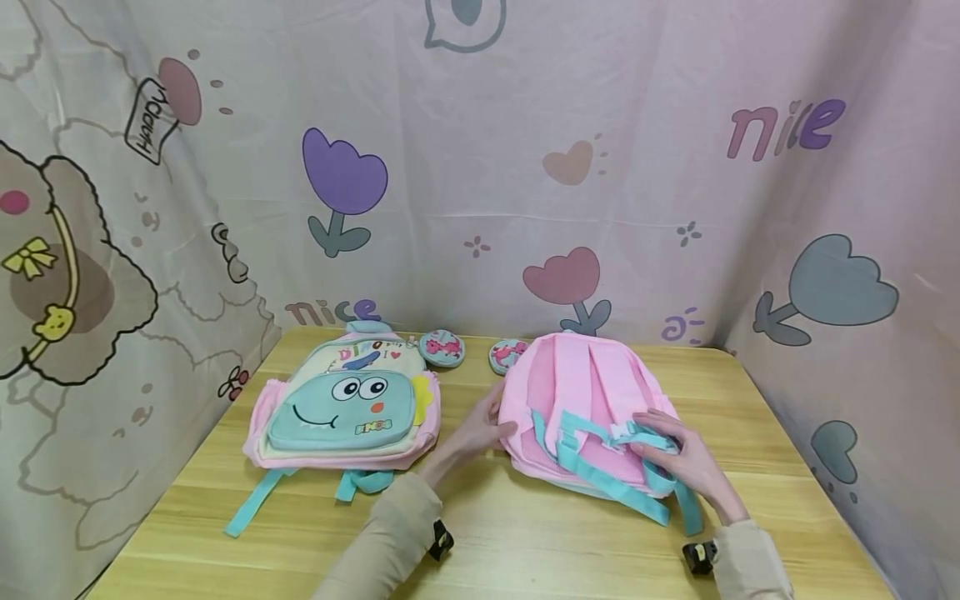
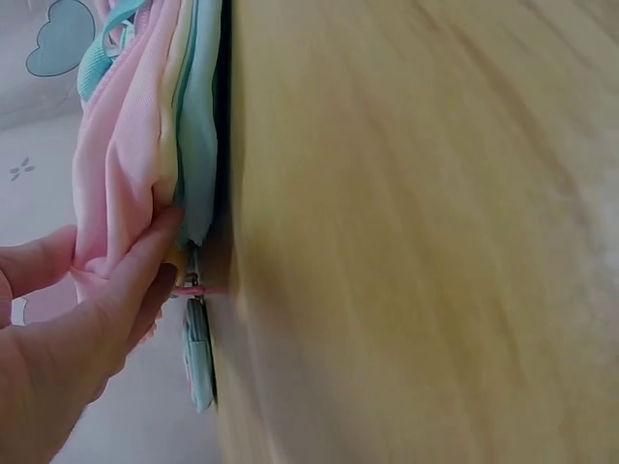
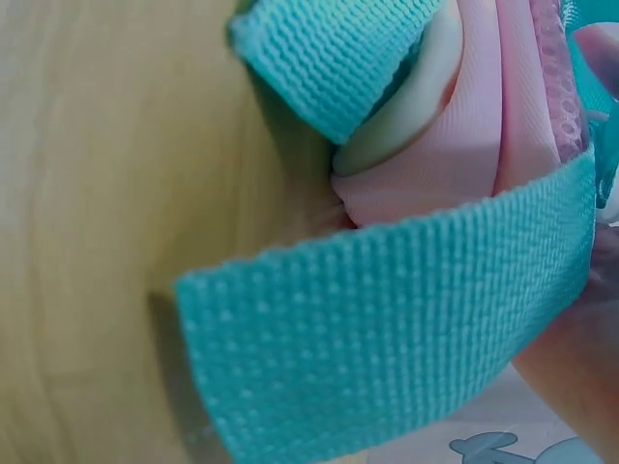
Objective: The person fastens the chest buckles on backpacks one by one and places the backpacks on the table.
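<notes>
A pink child's backpack (image 1: pixel 536 392) lies back side up on the table, its padded shoulder straps (image 1: pixel 572 375) and turquoise webbing straps (image 1: pixel 611 483) on top. At its left edge is my left hand (image 1: pixel 476 429); in the left wrist view, the thumb and fingers (image 2: pixel 145 256) pinch the pink side fabric (image 2: pixel 121 184). My right hand (image 1: pixel 686 458) holds the right lower side, fingers over the turquoise webbing and the edge. In the right wrist view a loose turquoise strap end (image 3: pixel 387 329) hangs in front and hides most of that hand.
To the left, a second backpack (image 1: pixel 341 408) with a turquoise smiling face lies front side up, its straps (image 1: pixel 255 504) trailing forward. Two small round patterned pouches (image 1: pixel 442 348) (image 1: pixel 507 356) sit behind, between the bags. A printed curtain (image 1: pixel 465 167) surrounds the wooden table (image 1: pixel 525 550).
</notes>
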### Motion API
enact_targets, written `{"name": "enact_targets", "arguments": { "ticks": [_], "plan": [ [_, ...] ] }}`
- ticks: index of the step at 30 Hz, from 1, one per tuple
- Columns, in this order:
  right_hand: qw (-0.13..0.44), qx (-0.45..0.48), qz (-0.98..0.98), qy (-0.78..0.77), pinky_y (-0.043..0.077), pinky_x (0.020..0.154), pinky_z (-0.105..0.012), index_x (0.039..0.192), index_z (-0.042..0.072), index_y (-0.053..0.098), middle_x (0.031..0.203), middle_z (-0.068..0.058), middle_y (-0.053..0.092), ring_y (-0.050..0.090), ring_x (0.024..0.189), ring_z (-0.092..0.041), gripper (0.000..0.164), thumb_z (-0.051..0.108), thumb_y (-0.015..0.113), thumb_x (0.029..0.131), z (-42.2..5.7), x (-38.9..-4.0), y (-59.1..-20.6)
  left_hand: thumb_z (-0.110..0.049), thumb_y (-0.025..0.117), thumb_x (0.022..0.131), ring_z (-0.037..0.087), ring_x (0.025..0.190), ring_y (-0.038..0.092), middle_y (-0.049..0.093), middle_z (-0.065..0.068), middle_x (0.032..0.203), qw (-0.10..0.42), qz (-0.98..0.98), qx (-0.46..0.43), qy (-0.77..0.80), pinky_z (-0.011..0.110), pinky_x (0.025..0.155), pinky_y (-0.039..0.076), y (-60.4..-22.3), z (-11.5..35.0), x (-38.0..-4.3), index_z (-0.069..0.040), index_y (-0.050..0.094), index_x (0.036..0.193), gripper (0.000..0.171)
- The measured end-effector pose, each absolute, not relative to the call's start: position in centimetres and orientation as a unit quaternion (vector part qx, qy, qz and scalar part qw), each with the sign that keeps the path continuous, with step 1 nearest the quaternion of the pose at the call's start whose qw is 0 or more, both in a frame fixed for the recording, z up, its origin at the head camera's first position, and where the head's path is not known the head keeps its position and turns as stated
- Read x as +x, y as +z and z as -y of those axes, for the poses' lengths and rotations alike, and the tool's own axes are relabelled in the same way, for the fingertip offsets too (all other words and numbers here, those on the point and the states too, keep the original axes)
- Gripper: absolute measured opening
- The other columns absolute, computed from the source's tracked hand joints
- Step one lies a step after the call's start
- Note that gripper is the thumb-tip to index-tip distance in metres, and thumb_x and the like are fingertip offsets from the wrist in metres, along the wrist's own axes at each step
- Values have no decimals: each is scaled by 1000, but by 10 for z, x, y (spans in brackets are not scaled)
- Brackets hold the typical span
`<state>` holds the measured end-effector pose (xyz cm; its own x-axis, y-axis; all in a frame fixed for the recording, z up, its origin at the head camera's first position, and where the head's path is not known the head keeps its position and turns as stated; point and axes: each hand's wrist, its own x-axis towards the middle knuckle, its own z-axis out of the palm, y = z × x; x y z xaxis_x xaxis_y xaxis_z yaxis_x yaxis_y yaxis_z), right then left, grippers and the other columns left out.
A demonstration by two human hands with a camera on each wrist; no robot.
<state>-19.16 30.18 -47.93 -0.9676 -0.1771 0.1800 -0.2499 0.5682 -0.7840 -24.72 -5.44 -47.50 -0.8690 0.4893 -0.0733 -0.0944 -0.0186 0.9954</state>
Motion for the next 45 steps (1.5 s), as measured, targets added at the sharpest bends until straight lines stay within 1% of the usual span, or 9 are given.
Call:
{"name": "enact_targets", "arguments": {
  "ticks": [4, 9, 12, 16, 20, 30, 34, 38, 45],
  "plan": [
    [49, 126, 884, 448, 28, 111, -72, 130, 10, 68, 147, -20, 55, 40, 140, -13, 43, 21, 77, 89, -301, -192, -482, 9, 52, 95, 32, 107, 69, 28, 31, 160, 204, -681, 154, 686, 38, 79, 63, -476, 54, -247, -13, 1, 163, 88],
    [50, 129, 885, 444, 28, 110, -73, 130, 8, 67, 146, -22, 55, 38, 142, -35, 42, 19, 76, 90, -301, -193, -483, 10, 51, 93, 38, 110, 67, 29, 35, 158, 196, -694, 166, 673, 42, 83, 62, -478, 53, -248, -7, 0, 162, 87],
    [56, 125, 892, 431, 33, 112, -66, 130, 6, 67, 146, -23, 55, 41, 138, -40, 40, 21, 72, 93, -297, -193, -480, 10, 51, 88, 45, 136, 49, 23, 31, 162, 167, -727, 170, 644, 51, 108, 49, -478, 50, -248, -4, 3, 162, 88],
    [88, 118, 892, 427, 47, 105, -32, 125, 4, 70, 137, -21, 62, 55, 122, -7, 32, 20, 67, 97, -291, -194, -476, 9, 51, 78, 44, 154, 15, 12, 29, 166, 89, -806, 187, 555, 55, 126, 15, -473, 42, -245, 6, 12, 159, 90],
    [123, 122, 886, 430, 48, 90, -17, 120, 4, 72, 124, -17, 70, 52, 106, 15, 26, 17, 66, 98, -286, -198, -475, 8, 52, 81, 47, 155, 6, 13, 30, 165, 25, -844, 238, 480, 64, 125, 5, -464, 30, -239, 10, 27, 153, 77],
    [125, 157, 874, 442, 49, 80, -19, 112, 5, 75, 110, -15, 75, 58, 92, 3, 19, 9, 69, 94, -280, -207, -478, -8, 50, 101, 35, 141, 42, 48, 15, 155, 84, -833, 329, 437, 53, 121, 31, -457, -1, -234, 1, 47, 147, 47],
    [106, 170, 871, 448, 50, 84, -17, 113, 3, 75, 110, -15, 74, 63, 97, -5, 20, 9, 69, 94, -282, -208, -480, -27, 47, 105, 26, 129, 46, 65, 8, 132, 103, -859, 316, 389, 43, 110, 37, -459, -9, -232, -12, 53, 146, 44],
    [91, 171, 871, 451, 49, 85, -14, 114, 3, 75, 111, -16, 73, 63, 98, -2, 20, 10, 68, 96, -285, -208, -483, -38, 44, 106, 17, 122, 48, 67, 3, 117, 112, -873, 320, 352, 39, 106, 37, -461, -15, -231, -19, 52, 147, 46],
    [80, 200, 857, 468, 48, 82, -11, 113, -3, 73, 107, -20, 72, 59, 95, 9, 20, 4, 64, 96, -288, -208, -488, -39, 33, 110, 17, 116, 57, 65, 7, 134, 147, -855, 334, 369, 31, 105, 44, -469, -22, -235, -12, 48, 150, 50]
  ]
}}
